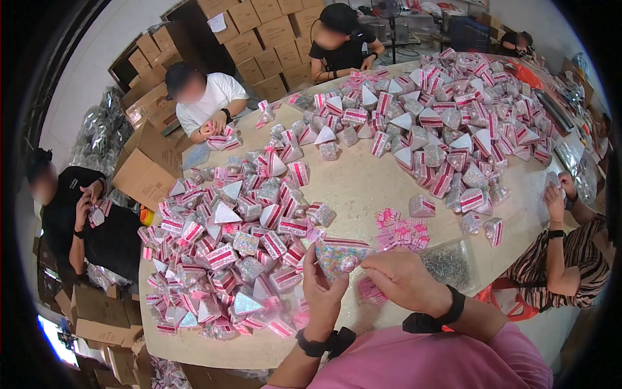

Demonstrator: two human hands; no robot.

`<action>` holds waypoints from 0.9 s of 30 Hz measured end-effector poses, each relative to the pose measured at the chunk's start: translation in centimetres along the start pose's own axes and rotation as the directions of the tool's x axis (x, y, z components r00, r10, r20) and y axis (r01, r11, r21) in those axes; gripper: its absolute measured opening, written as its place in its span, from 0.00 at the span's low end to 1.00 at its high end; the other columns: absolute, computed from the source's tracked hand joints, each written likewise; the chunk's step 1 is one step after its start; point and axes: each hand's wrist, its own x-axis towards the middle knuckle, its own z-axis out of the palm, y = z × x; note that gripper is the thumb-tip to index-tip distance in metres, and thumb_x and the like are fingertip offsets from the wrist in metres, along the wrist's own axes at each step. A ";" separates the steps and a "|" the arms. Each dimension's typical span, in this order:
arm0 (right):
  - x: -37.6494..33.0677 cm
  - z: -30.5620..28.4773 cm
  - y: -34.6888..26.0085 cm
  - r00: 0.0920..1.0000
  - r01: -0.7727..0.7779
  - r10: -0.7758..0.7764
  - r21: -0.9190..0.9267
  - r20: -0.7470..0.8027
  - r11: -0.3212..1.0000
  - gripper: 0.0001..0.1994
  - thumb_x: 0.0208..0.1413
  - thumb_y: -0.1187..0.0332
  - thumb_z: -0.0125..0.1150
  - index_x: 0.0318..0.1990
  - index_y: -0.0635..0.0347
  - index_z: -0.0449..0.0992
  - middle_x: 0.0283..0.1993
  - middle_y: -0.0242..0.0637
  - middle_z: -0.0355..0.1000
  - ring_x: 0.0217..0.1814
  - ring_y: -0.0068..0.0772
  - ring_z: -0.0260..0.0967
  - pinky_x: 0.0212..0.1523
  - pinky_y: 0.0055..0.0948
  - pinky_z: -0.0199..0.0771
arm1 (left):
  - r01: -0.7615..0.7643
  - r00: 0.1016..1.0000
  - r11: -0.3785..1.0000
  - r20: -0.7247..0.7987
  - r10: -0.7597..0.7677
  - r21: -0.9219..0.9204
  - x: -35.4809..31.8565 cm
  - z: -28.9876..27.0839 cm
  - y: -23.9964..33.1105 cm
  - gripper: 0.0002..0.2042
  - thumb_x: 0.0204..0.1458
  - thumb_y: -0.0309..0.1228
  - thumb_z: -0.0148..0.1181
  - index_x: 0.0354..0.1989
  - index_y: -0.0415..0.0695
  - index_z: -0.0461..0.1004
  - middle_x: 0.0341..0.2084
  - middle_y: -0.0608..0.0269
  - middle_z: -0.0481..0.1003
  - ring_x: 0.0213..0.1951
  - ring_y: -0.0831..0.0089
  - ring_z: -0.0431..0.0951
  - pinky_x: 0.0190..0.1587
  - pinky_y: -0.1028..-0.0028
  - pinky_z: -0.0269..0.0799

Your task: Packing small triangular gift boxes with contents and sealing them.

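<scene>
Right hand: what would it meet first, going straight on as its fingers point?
The right hand would likely meet the wedge held in the left hand; its fingertips look at or against the wedge's edge, though depth is unclear.

before me is a creased pink top (424,362) with a short right sleeve (520,353); a black strap (313,346) circles the wrist of the left hand (324,300), bearing a dark block (342,341); the right hand (407,279) has a similar black band (455,305) at its wrist, with its own chunky piece (421,322).
</scene>
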 end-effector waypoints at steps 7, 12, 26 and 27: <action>0.0 -0.3 -0.2 0.999 0.005 -0.003 -0.070 0.042 0.998 0.06 0.49 0.74 0.53 0.35 0.62 0.74 0.30 0.42 0.73 0.32 0.45 0.71 0.33 0.39 0.68 | 0.018 1.000 1.000 0.013 -0.018 -0.011 -0.2 0.6 0.4 0.35 0.43 0.20 0.56 0.62 0.34 0.49 0.53 0.55 0.62 0.54 0.69 0.64 0.57 0.71 0.61; -0.1 0.0 -0.5 1.000 -0.004 0.004 -0.059 0.006 0.998 0.07 0.48 0.74 0.53 0.35 0.62 0.75 0.30 0.42 0.73 0.32 0.46 0.71 0.32 0.39 0.68 | 0.218 0.976 0.941 0.076 -0.205 -0.259 -0.2 0.2 -0.5 0.32 0.44 0.19 0.54 0.61 0.35 0.52 0.50 0.56 0.65 0.52 0.70 0.68 0.56 0.71 0.63; 0.4 0.6 -0.2 0.999 -0.015 0.013 -0.050 -0.029 0.999 0.04 0.48 0.74 0.54 0.31 0.62 0.74 0.25 0.46 0.70 0.28 0.50 0.69 0.27 0.41 0.66 | 0.209 0.978 0.936 0.047 -0.204 -0.282 -0.5 0.4 -0.9 0.31 0.44 0.20 0.58 0.58 0.34 0.53 0.48 0.58 0.66 0.50 0.71 0.69 0.54 0.72 0.64; 0.5 0.6 -0.2 1.000 -0.020 0.019 -0.059 -0.024 0.998 0.04 0.48 0.74 0.54 0.31 0.62 0.74 0.25 0.46 0.70 0.28 0.50 0.69 0.27 0.41 0.67 | 0.195 0.981 0.946 0.039 -0.191 -0.260 -0.5 0.5 -0.9 0.31 0.44 0.21 0.58 0.58 0.35 0.52 0.48 0.57 0.66 0.50 0.71 0.69 0.55 0.72 0.64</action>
